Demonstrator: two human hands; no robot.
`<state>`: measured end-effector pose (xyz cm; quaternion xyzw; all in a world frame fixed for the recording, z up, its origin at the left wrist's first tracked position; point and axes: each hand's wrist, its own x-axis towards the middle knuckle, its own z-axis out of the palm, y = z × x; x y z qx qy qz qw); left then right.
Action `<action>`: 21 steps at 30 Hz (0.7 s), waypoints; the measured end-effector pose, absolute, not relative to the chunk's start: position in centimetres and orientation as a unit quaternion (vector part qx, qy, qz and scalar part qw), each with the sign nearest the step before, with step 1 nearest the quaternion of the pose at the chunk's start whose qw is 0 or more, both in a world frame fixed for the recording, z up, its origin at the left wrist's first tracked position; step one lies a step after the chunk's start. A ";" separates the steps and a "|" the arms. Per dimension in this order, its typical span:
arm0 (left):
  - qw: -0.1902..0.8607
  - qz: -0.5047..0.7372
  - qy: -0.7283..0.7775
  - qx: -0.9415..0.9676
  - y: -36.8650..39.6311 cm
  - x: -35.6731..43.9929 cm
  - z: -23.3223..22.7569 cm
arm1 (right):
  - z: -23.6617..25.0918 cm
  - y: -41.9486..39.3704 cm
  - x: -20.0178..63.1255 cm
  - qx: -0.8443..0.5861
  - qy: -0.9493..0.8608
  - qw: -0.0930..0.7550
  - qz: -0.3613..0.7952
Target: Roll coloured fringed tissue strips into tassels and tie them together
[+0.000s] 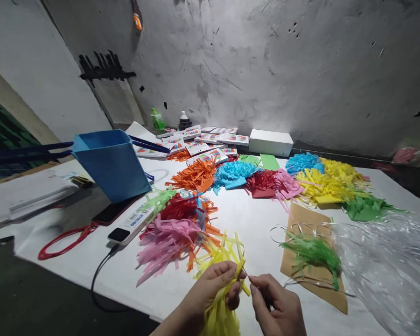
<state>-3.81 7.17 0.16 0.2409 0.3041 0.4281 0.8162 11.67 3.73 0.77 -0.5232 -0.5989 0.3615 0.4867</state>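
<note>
My left hand [212, 287] pinches a bundle of yellow paper strips [221, 311] near its top, at the bottom centre of the view. The strips hang down past my wrist. My right hand [276, 303] is right beside it, with thumb and forefinger closed on a thin wire or thread that runs to the bundle's top. Just beyond my hands lie loose yellow strips [220, 254] and a pink fringed pile [168, 240] on the white table [245, 214].
Fringed paper piles in orange [196, 176], blue [233, 172], red, pink, yellow [324, 184] and green [366, 207] cover the table. A green bundle [313, 254] lies on brown card. Clear plastic [388, 266] sits at right, a blue box [112, 163] and power strip [131, 225] at left.
</note>
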 end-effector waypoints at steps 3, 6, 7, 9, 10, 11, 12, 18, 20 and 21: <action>0.767 0.423 0.337 0.346 6.9 -4.3 0.5 | 1.4 4.0 12.3 -0.517 -0.572 0.441 0.458; 0.706 0.397 0.356 0.466 6.7 -4.8 1.1 | 2.0 4.5 12.5 -0.501 -0.516 0.419 0.554; 0.683 0.391 0.364 0.497 6.7 -4.9 1.2 | 2.0 4.6 12.5 -0.495 -0.501 0.420 0.573; 0.639 0.373 0.381 0.555 6.6 -5.1 1.5 | 2.0 4.8 12.5 -0.479 -0.477 0.426 0.602; 0.621 0.359 0.386 0.580 6.5 -5.2 1.6 | 2.0 4.9 12.5 -0.468 -0.470 0.425 0.615; 0.603 0.348 0.392 0.602 6.4 -5.2 1.7 | 1.9 4.9 12.5 -0.460 -0.469 0.423 0.625; 0.581 0.346 0.399 0.619 6.4 -5.3 1.8 | 1.7 4.9 12.5 -0.453 -0.473 0.421 0.627; 0.462 0.454 0.399 0.649 6.2 -4.7 2.3 | -0.2 4.5 11.5 -0.467 -0.558 0.417 0.545; 0.440 0.486 0.390 0.647 6.4 -4.5 2.2 | -1.4 4.6 11.5 -0.482 -0.602 0.406 0.490; 0.422 0.511 0.395 0.636 6.5 -4.5 2.1 | -2.0 4.7 12.0 -0.492 -0.633 0.398 0.446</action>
